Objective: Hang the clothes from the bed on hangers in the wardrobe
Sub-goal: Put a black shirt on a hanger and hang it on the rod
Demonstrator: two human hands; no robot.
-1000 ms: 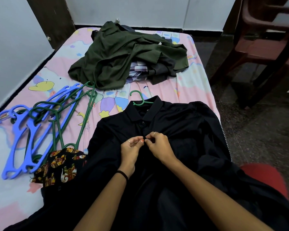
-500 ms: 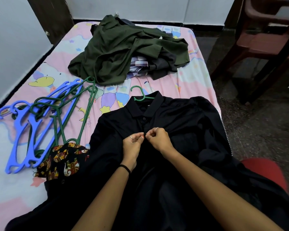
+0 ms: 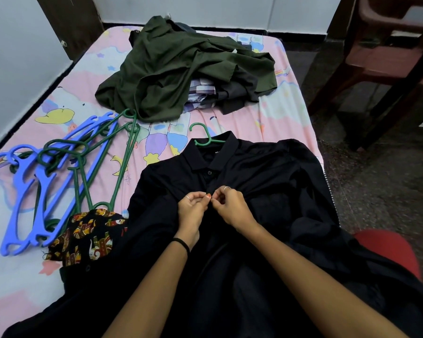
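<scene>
Little has shifted since the earlier frames: both hands stay at the same button on the placket, so the buttoning looks unfinished and the shirt is not yet ready to carry. At centre frame the left hand (image 3: 192,211) and right hand (image 3: 231,207) each pinch the front edge of the black shirt (image 3: 266,172), fingertips nearly touching just below the collar button. That shirt lies flat on the bed (image 3: 274,118) with a green hanger (image 3: 203,136) already inside it, the hook poking out above the collar. Left of the hands a patterned garment (image 3: 88,236) peeks from under the shirt. Further left lie spare blue and green hangers (image 3: 51,172). At upper centre sits a heap of clothes (image 3: 181,69), olive on top. No wardrobe is in view
</scene>
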